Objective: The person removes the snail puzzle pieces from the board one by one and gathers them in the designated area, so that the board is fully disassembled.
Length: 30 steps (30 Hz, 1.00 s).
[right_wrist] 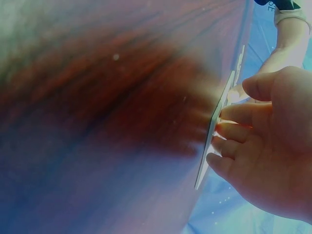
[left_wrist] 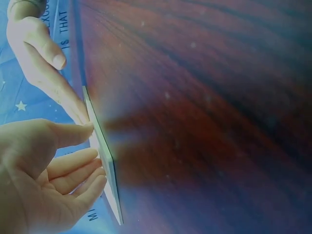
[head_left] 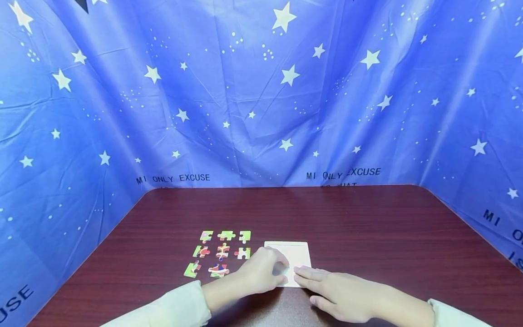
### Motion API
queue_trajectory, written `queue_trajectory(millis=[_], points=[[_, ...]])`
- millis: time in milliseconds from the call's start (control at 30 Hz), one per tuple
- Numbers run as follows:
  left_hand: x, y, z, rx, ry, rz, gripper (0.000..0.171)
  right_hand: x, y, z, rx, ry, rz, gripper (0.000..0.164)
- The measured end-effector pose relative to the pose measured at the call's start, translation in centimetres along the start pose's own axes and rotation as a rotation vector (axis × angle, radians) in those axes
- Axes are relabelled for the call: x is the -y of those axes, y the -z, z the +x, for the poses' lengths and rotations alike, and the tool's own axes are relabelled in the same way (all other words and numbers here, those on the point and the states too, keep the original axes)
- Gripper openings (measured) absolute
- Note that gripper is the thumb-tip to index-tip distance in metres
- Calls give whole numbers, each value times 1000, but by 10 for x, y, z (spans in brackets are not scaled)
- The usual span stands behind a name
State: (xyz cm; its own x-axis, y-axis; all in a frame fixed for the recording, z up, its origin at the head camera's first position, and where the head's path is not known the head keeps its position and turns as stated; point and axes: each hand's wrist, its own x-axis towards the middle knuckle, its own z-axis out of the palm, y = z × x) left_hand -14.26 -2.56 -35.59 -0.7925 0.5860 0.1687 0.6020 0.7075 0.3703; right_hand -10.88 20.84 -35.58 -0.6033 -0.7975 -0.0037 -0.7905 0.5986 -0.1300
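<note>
A pale square puzzle tray (head_left: 286, 249) with a raised rim lies flat on the table. My left hand (head_left: 261, 272) is over its left part, fingers bent and thumb apart from them. In the left wrist view, the thumb and fingertips of that left hand (left_wrist: 44, 170) meet the tray (left_wrist: 105, 151); I see no piece between them. My right hand (head_left: 351, 293) reaches in from the right, its nearly straight fingers resting on the tray's lower right part. Left of the tray, colourful jigsaw pieces (head_left: 222, 251) lie apart in rows, the lower right of this group partly behind my left hand.
The dark red wooden table (head_left: 367, 227) extends around the tray. A blue curtain (head_left: 245, 91) with white stars and printed words hangs behind it and along both sides.
</note>
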Motion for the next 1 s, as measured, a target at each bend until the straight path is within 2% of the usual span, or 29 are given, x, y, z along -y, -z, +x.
queue_trajectory(millis=[367, 500, 567, 800, 1000], points=[[-1, 2, 5, 21, 12, 13, 23, -3, -1, -11, -49, 23, -50, 48], [-4, 0, 8, 6, 35, -8, 24, -8, -4, -18, -91, 64, -69, 47], [-7, -2, 10, -2, 42, -21, 25, -10, -5, -20, -96, 56, -66, 47], [-17, -11, 18, 2, -16, 16, 27, -11, -5, -25, -88, 27, -54, 48], [-19, -12, 23, 2, -54, 59, 22, -12, -5, -25, -73, 26, -55, 48]])
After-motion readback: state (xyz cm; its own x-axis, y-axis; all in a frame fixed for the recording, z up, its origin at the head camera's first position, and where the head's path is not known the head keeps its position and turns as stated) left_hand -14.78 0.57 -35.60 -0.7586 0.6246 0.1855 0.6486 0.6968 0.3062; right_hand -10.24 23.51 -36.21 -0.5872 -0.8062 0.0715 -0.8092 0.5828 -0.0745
